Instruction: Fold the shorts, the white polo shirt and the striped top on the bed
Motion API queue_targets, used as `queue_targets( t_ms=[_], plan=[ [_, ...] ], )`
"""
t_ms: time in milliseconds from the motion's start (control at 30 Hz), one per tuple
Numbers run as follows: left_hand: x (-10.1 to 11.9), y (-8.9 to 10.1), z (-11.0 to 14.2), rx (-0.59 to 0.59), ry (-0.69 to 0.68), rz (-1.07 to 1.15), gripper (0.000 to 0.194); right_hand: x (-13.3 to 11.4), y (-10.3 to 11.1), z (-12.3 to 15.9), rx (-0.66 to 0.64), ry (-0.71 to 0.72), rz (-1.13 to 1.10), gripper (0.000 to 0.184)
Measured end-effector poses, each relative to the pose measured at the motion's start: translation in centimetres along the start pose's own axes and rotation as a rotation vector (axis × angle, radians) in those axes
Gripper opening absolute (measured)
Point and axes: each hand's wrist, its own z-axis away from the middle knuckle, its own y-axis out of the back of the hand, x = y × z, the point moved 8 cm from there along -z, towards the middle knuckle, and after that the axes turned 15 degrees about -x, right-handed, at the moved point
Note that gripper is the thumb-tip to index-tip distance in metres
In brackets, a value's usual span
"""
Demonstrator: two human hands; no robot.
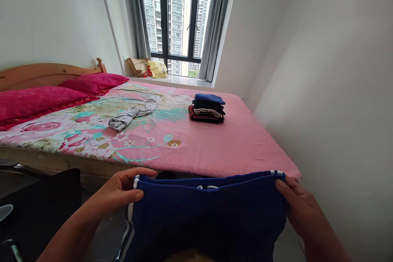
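Blue garment [208, 213], white side stripes, waistband between both hands [124, 191], no readable writing

L hand [124, 188] & R hand [299, 204] both bare, slim-ish, w/ smooth backs. L thumb [135, 195] has a short, rounded nail, unpainted AFAICT; R thumb [283, 188] similar in shape, nail detail too small to tell. L forearm [80, 219] & R forearm [327, 235] bare too, slender nr the wrists, wider twd the pic's bottom edge. Other fingers partly hidden.
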Motion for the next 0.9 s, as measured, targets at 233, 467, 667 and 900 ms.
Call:
queue_targets(
  t_ms=[233, 467, 667, 900],
  plan=[
    [-3.0, 1.6, -2.1, 0.113, 0.093, 0.06, 0.047, 3.2, -3.0, -2.8, -0.132, -0.15, -0.358, 0.037],
    [-9.5, 1.1, -4.0, 0.158, 0.184, 0.402, 0.025, 9.5, -5.0, -4.9, -0.141, -0.26, -0.486, 0.029],
    [-14.0, 0.4, -5.9, 0.273, 0.328, 0.636, 0.014, 14.7, -6.5, -7.5, -0.067, -0.299, -0.522, 0.029],
    [-9.3, -4.9, -6.5, 0.35, 0.069, 0.33, 0.03, 9.2, -14.2, -4.7, -0.165, -0.052, -0.341, 0.033]
  ],
)
